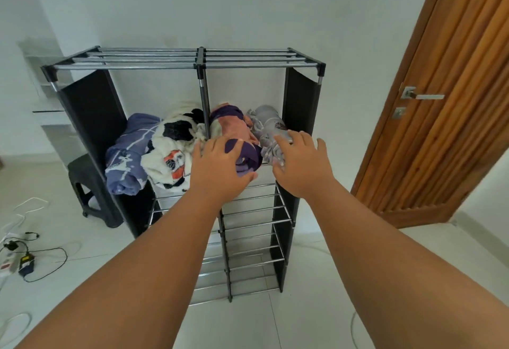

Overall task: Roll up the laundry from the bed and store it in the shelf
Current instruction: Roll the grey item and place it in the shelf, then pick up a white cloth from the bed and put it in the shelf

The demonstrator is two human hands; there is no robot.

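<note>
A black metal-rod shelf (201, 59) stands before me with rolled laundry on its upper tier. In its right bay lie a purple and pink roll (237, 128) and a grey patterned roll (268, 124). The left bay holds a white, black and orange roll (170, 150) and a blue-violet roll (129, 153). My left hand (220, 169) rests on the front end of the purple and pink roll, fingers wrapped over it. On the front of the grey roll lies my right hand (300, 164), its fingers spread flat.
A wooden door (446, 95) with a metal handle stands at the right. A dark plastic stool (91, 191) sits left of the shelf. A power strip and cables (19, 257) lie on the white floor at the left. The lower shelf tiers hold nothing.
</note>
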